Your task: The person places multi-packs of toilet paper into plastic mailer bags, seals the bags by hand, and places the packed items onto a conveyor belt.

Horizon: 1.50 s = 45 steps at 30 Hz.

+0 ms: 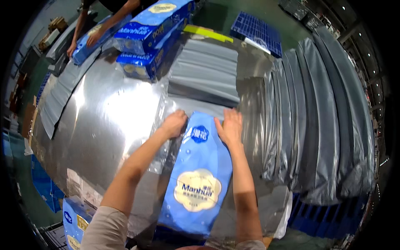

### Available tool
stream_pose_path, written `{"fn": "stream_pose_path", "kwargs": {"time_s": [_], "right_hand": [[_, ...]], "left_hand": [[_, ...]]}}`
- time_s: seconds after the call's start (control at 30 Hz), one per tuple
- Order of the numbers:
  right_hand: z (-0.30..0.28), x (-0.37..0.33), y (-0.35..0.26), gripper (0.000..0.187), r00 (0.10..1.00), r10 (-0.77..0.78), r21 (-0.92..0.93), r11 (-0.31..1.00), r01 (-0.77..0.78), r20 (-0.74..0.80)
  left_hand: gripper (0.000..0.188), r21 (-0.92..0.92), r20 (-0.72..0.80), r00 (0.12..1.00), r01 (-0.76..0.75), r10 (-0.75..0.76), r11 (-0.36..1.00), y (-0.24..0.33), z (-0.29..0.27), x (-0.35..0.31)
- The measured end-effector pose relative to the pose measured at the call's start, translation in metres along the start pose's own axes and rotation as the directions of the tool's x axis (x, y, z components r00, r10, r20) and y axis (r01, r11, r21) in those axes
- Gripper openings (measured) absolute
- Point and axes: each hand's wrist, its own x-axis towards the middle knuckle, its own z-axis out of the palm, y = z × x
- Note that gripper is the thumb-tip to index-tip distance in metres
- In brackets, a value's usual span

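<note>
"Metal table (pixel 104 154), what's around it?"
"Plump grey bags (pixel 321 125) at right, contents hidden; one blue pack (pixel 204 160) on its near side."
"Any grip?"
"Left hand (pixel 174 123) curled beside the pack, hold unclear; right hand (pixel 230 126) open against its edge."

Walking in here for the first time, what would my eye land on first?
Probably the big light-blue pack lying lengthwise at lower centre, with the wearer's left hand and right hand beside its far end. Next come the overlapping grey plastic bags or sheets filling the right side, and the bright glare on the metal table at left.
</note>
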Motion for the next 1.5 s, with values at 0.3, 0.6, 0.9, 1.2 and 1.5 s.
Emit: {"fn": "stream_pose_path", "kwargs": {"time_s": [0.3, 0.6, 0.9, 1.2, 1.5], "right_hand": [[0.005, 0.000, -0.046, 0.021, 0.986, 0.166, 0.398, 0.904, -0.157, 0.012], [0.025, 0.049, -0.006, 0.037, 0.925, 0.329, 0.007, 0.942, -0.337, 0.190], [0.133, -0.124, 0.089, 0.027, 0.675, 0.722, 0.610, 0.471, -0.637, 0.147], [-0.002, -0.167, 0.014, 0.029, 0.753, 0.183, 0.020, 0.968, -0.251, 0.632], [-0.079, -0.419, -0.086, 0.033, 0.562, 0.289, 0.107, 0.817, -0.567, 0.775]], "left_hand": [[0.020, 0.156, 0.180, 0.984, -0.041, 0.013, 0.987, -0.029, 0.014, 0.055], [0.009, 0.165, -0.340, 0.906, -0.209, 0.254, 0.964, 0.034, -0.054, 0.052], [0.012, -0.819, -0.168, 0.583, 0.367, -0.795, 0.442, 0.029, 0.047, -0.013], [0.014, -0.254, 0.076, 0.916, 0.401, -0.395, 0.880, 0.042, 0.016, -0.137], [0.028, -0.382, 0.679, 0.693, 0.614, -0.241, 0.690, 0.224, 0.032, -0.424]]}}
